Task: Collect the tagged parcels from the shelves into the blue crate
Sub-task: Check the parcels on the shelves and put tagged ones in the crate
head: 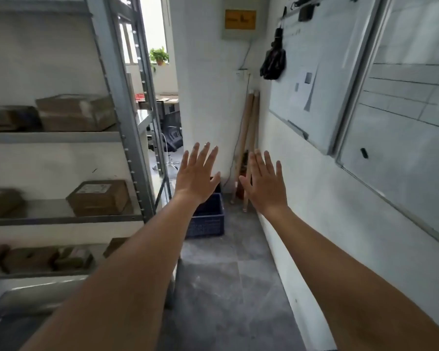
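Both arms stretch forward with fingers straight and spread, holding nothing. My left hand hovers above the blue crate, which sits on the floor beyond the shelf's end and is partly hidden by my wrist. My right hand is beside it, near the right wall. A grey metal shelf unit stands on the left with brown cardboard parcels: one with a white label on the middle shelf, a larger one above, several more lower down.
A white wall with whiteboards runs along the right. Wooden poles lean in the far corner beside a white pillar. A black office chair stands in the room beyond. Grey tiled floor forms a narrow aisle.
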`<state>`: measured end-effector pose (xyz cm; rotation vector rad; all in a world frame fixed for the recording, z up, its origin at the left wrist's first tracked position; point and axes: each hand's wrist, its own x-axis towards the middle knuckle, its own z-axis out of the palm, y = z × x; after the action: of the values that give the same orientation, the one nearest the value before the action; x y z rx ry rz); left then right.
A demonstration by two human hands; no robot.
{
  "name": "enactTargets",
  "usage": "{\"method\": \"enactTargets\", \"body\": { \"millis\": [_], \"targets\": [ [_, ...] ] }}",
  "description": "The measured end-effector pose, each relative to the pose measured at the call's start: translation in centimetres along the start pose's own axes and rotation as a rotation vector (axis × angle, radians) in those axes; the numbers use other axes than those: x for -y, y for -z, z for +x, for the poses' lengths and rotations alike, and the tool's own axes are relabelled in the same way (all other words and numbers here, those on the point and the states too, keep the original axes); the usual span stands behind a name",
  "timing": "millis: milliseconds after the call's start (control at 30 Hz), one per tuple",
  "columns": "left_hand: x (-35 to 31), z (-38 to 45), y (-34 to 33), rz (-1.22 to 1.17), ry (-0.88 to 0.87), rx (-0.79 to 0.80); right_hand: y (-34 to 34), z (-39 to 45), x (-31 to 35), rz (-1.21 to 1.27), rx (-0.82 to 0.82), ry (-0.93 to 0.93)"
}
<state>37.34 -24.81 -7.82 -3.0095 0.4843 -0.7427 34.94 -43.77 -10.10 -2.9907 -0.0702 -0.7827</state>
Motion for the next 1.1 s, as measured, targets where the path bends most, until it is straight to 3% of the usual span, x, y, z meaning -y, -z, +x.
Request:
{"method": "enactTargets", "body": {
  "millis": [233,600,1100],
  "targets": [
    [9.5,-4.6,3.3,0.105,0.192,-0.035,0.9,3.2,9.8,0.146,-0.045,0.160],
    [27.7,-12.3,8.1,0.309,0.426,-0.065,0.5,7.4,31.3,0.317,-0.117,0.399],
    [44.2,-20.5,5.2,0.384,0.665,0.020,-6.2,9.4,52.9,0.340,-0.004,0.654]
  ]
}}
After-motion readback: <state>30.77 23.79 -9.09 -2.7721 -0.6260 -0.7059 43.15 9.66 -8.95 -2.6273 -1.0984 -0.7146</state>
